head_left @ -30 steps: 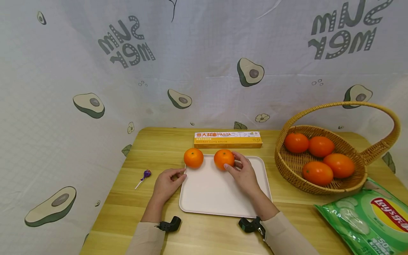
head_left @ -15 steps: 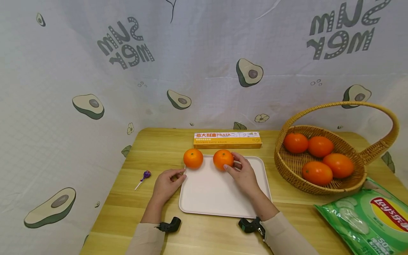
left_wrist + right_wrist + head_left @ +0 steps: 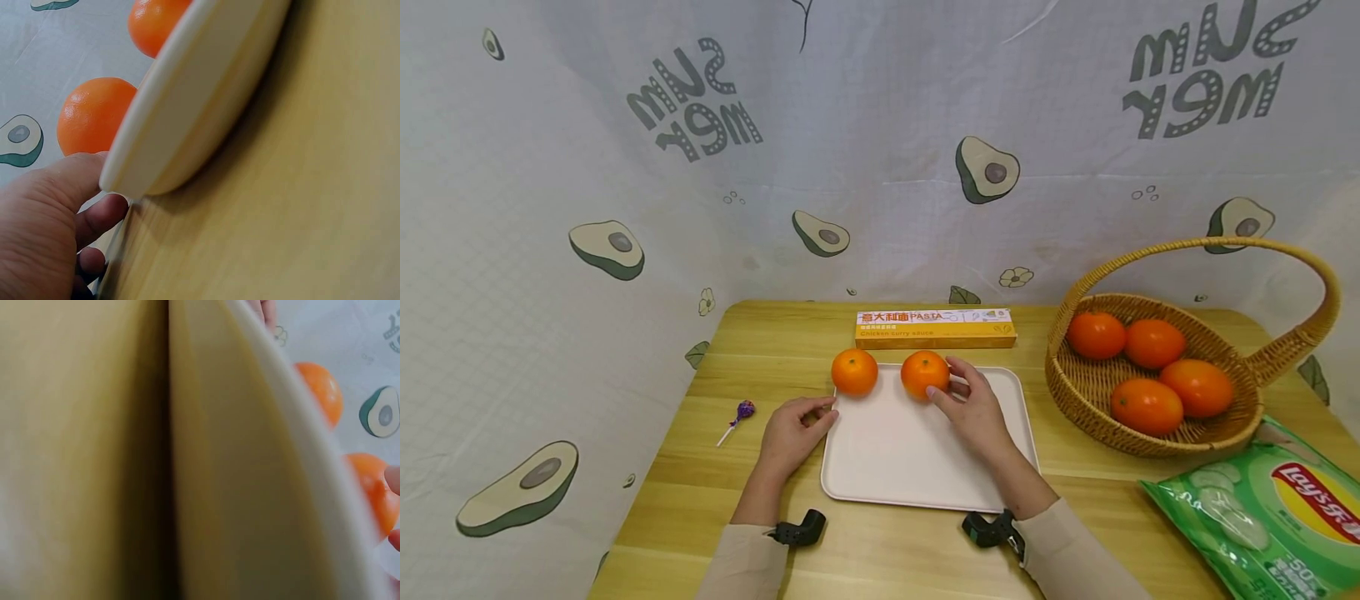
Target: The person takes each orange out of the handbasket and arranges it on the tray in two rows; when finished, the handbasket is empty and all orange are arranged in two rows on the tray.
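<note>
Two oranges sit at the back of a white rectangular tray point(image 3: 917, 450). My right hand point(image 3: 977, 412) holds the right-hand orange point(image 3: 922, 375), its thumb on the near side and its fingers round the right side. The left-hand orange point(image 3: 854, 372) rests at the tray's back left corner, touched by no hand. At the tray's left edge my left hand point(image 3: 793, 433) pinches the rim. In the left wrist view its thumb point(image 3: 81, 175) laps over the rim, and the curled fingertips point(image 3: 103, 215) lie just below it. The right wrist view catches only bits of the right fingers.
A yellow pasta box point(image 3: 936, 330) lies behind the tray. A wicker basket point(image 3: 1078, 408) with several orange-red fruits stands at the right, a green chip bag point(image 3: 1262, 517) in front of it. Left of the left hand lies a purple-wrapped lollipop point(image 3: 744, 410).
</note>
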`<state>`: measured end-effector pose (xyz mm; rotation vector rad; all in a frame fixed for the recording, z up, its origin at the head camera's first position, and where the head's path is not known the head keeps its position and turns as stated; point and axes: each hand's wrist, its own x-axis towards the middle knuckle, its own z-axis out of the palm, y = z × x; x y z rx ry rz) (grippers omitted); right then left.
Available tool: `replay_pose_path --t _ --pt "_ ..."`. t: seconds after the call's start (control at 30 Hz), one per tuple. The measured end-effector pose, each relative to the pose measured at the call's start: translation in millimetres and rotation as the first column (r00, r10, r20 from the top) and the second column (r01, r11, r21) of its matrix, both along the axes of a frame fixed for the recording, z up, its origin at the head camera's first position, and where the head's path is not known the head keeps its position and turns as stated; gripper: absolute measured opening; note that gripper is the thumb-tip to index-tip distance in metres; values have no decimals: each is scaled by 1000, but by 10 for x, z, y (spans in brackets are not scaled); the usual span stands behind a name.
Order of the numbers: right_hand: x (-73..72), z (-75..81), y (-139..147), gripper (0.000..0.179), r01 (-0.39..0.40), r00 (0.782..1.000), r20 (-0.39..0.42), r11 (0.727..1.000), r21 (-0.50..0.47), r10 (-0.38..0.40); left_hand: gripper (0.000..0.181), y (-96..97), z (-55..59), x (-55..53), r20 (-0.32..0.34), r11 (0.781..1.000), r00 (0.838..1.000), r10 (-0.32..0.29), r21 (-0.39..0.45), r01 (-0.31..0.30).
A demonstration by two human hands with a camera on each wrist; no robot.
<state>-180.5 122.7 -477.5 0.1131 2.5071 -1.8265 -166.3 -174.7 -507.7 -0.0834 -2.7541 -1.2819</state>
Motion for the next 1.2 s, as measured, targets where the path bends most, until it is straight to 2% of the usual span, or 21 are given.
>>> replay_pose_path --t 0.47,0.67,0.97,1.2 --pt "114 309 25 68 1 1000 1 999 46 -1 24 6 26 -4 16 1000 1000 17 -20 -16" --pt "212 455 70 68 -16 998 -57 998 56 19 24 10 19 -3 19 1000 1000 12 -20 -11" --pt "337 660 154 63 -26 995 -95 993 117 37 23 0 18 2 20 1000 1000 21 -18 -21" --pt "469 793 328 59 -10 982 -184 976 219 52 23 7 11 -4 19 1000 1000 17 -16 -17"
